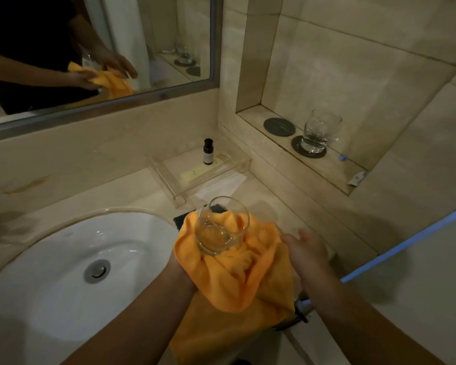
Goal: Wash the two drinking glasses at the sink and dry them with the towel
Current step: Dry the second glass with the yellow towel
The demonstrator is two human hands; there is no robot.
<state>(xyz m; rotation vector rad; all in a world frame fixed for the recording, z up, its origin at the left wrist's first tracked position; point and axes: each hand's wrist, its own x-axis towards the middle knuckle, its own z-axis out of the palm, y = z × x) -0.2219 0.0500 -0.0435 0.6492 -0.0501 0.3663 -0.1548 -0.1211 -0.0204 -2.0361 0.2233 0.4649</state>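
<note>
Right of the sink (50, 259), at 5 o'clock, cradles tilted glass (221, 229) on bunched towel (234, 280) over hidden left hand (176, 272), grip impossible to tell; holds right hand (306, 248) slack, empty, at 3 o'clock. Risks glass sliding off loose cloth. Has second glass (320, 130) at 2 o'clock.

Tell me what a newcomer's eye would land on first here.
The bright orange towel in the lower middle, bunched in the left hand around a tilted clear glass, with the right hand open beside it. Next, the white sink at lower left and a second glass standing on a dark coaster in the wall niche at right.
</note>
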